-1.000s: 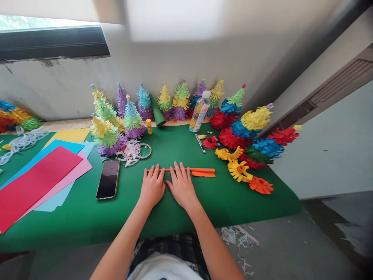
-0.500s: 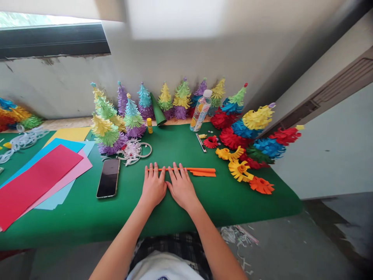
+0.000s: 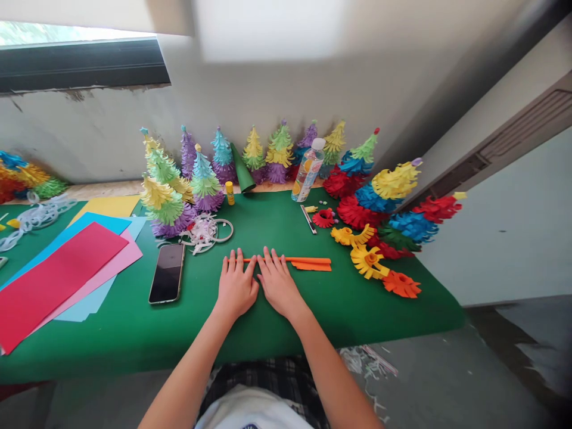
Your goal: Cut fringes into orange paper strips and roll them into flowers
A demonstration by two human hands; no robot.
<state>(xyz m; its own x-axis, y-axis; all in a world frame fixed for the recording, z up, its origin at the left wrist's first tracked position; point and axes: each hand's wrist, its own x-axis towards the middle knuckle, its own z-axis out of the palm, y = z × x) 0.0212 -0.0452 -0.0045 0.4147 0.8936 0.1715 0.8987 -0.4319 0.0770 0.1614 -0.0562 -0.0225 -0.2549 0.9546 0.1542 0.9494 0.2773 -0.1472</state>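
A narrow folded strip of orange paper (image 3: 313, 263) lies crosswise on the green tabletop (image 3: 353, 310). My left hand (image 3: 236, 287) rests flat with its fingers stretched over the strip's left part. Beside it, my right hand (image 3: 279, 283) presses the strip farther right, fingers also extended. Under both sets of fingers the paper is partly hidden, while its right end shows loose folds. A dark-screened phone (image 3: 167, 274) lies left of my hands. Fringed orange (image 3: 402, 285) and yellow (image 3: 369, 261) paper pieces lie to the right.
Fringed paper trees (image 3: 208, 179) line the back and the right side. A plastic bottle (image 3: 308, 170), a yellow glue stick (image 3: 229, 193), a box cutter (image 3: 308, 219) and a green paper cone (image 3: 242, 170) stand or lie nearer. Coloured sheets (image 3: 67, 286) overlap at left; paper scraps (image 3: 205, 232) sit behind the phone.
My right thumb has drawn up toward the strip, and a small gap has opened between my hands. The orange strip stays in place.
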